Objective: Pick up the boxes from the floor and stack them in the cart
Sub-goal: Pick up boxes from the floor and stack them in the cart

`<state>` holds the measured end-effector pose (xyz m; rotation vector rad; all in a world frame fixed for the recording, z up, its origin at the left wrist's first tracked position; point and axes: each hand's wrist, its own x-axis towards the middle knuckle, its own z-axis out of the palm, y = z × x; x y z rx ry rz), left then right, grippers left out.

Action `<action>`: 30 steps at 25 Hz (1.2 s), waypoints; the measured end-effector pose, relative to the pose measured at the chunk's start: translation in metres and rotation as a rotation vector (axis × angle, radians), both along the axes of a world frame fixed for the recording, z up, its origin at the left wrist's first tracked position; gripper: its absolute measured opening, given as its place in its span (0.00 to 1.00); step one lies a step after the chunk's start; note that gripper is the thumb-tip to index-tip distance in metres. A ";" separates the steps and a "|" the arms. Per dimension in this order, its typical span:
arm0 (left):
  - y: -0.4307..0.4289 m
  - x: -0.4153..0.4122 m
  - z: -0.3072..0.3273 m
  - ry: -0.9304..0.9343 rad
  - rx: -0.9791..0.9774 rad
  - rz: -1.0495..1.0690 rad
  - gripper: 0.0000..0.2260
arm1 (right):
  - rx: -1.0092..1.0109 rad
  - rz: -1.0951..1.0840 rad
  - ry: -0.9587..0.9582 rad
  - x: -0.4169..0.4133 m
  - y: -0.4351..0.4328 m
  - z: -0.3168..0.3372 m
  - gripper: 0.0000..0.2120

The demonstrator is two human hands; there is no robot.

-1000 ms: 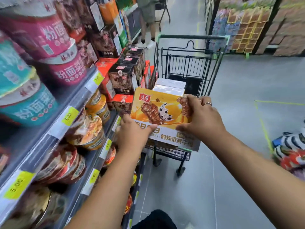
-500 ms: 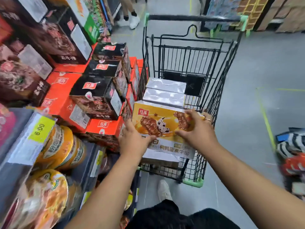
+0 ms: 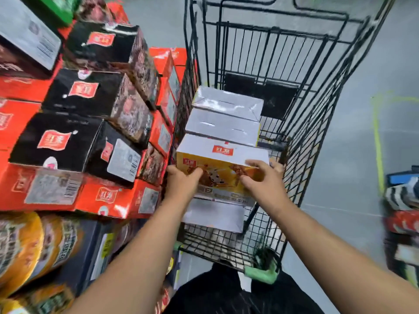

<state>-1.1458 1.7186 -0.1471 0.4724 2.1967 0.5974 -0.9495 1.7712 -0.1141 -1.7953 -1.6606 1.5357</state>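
A yellow box (image 3: 221,163) with a white top and a red logo sits inside the black wire cart (image 3: 315,123). It lies on top of another white box (image 3: 213,215). My left hand (image 3: 182,184) grips its left front edge. My right hand (image 3: 260,182) grips its right front corner, fingers curled over the top. Behind it in the cart lie two more white-topped boxes (image 3: 224,116), side by side in a row.
Stacks of black and red boxes (image 3: 74,141) stand on the floor just left of the cart. Bowl-noodle tubs (image 3: 25,250) fill a shelf at lower left. Striped packages (image 3: 403,196) lie at the right edge. Grey floor with a yellow-green line (image 3: 377,141) is right of the cart.
I have lowered the yellow box into the cart onto the box below, and my head has moved in over the cart. Both hands still hold it.
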 end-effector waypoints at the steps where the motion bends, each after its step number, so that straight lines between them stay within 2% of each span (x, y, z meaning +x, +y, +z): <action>1: 0.005 -0.002 -0.004 -0.052 0.031 0.042 0.33 | -0.005 0.021 -0.001 0.000 0.004 -0.006 0.20; 2: 0.009 -0.005 -0.008 -0.106 0.058 0.087 0.35 | -0.008 0.047 -0.009 0.000 0.007 -0.012 0.20; 5: 0.017 -0.008 -0.018 -0.155 0.099 0.214 0.56 | 0.022 0.105 -0.026 -0.002 0.011 -0.026 0.22; 6: 0.019 -0.007 -0.024 -0.164 0.106 0.257 0.58 | 0.033 0.106 -0.024 -0.003 0.013 -0.030 0.23; 10: 0.027 -0.003 -0.034 -0.244 0.164 0.326 0.48 | 0.079 0.137 -0.039 -0.001 0.020 -0.046 0.23; 13: 0.031 -0.013 -0.068 -0.291 0.153 0.372 0.55 | 0.046 0.175 -0.023 -0.001 0.020 -0.058 0.24; 16: 0.024 -0.031 -0.119 -0.325 0.133 0.325 0.49 | -0.043 0.232 -0.007 0.002 0.013 -0.068 0.25; 20: 0.022 -0.022 -0.068 -0.396 0.108 0.219 0.43 | -0.124 0.273 0.005 0.010 0.010 -0.072 0.29; 24: 0.024 -0.021 -0.054 -0.517 0.136 0.259 0.41 | -0.123 0.261 -0.026 0.006 0.009 -0.072 0.30; 27: 0.023 -0.017 -0.043 -0.356 0.088 0.146 0.48 | -0.091 0.231 -0.065 0.007 0.008 -0.067 0.31; 30: 0.021 -0.001 -0.018 -0.083 0.030 -0.157 0.43 | -0.083 0.197 -0.094 0.010 0.006 -0.059 0.33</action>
